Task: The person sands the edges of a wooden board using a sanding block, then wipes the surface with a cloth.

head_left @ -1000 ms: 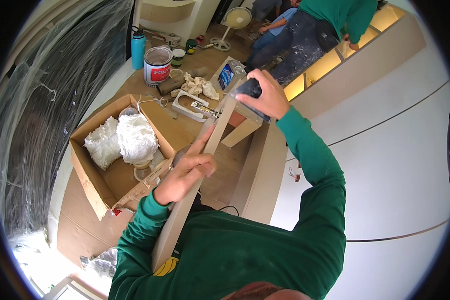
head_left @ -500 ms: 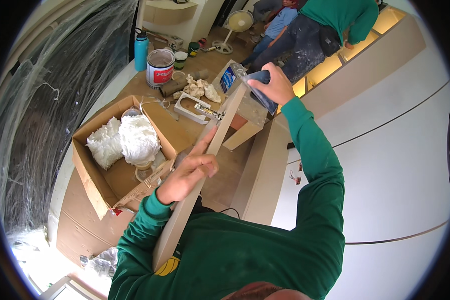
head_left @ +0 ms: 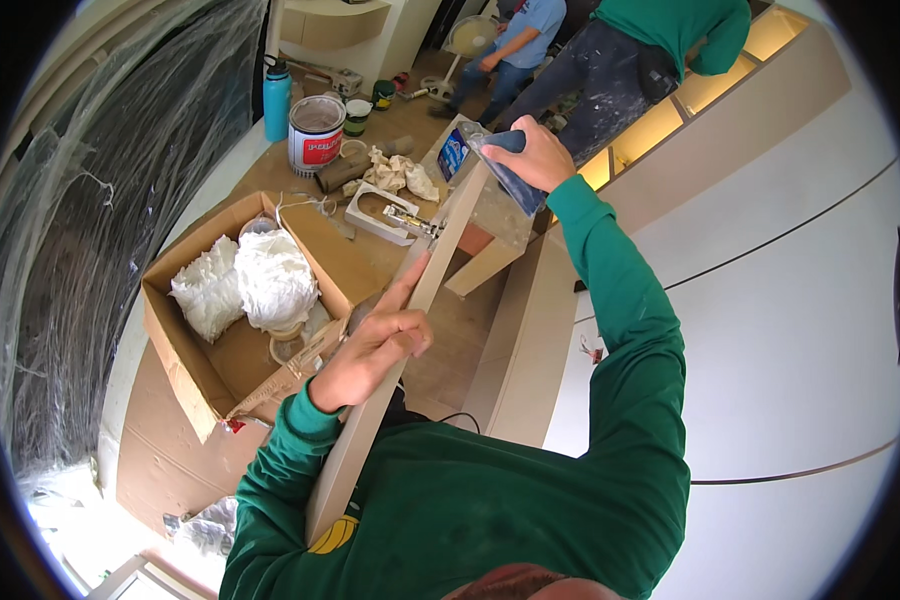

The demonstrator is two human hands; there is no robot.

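Note:
A long beige panel (head_left: 393,360), seen along its narrow edge, slants from my body away to the upper right. A metal hinge (head_left: 410,220) sticks out from its left side. My left hand (head_left: 375,350) wraps the panel near its middle, the index finger stretched along its side. At the panel's far end my right hand (head_left: 540,155) is closed on the dark blue handle of a wide flat scraper (head_left: 515,188). Its blade lies against or just beside that end; contact cannot be made out.
An open cardboard box (head_left: 175,335) with white crumpled material stands left. Beyond are a paint can (head_left: 316,140), a blue bottle (head_left: 277,105), crumpled paper (head_left: 400,172) and a fan (head_left: 470,38). Plastic sheeting (head_left: 120,200) hangs at left. Two people work near lit shelves (head_left: 660,125).
My right hand and the scraper have shifted slightly up and left at the panel's end. My left hand stays on the panel. The person in light blue has moved left.

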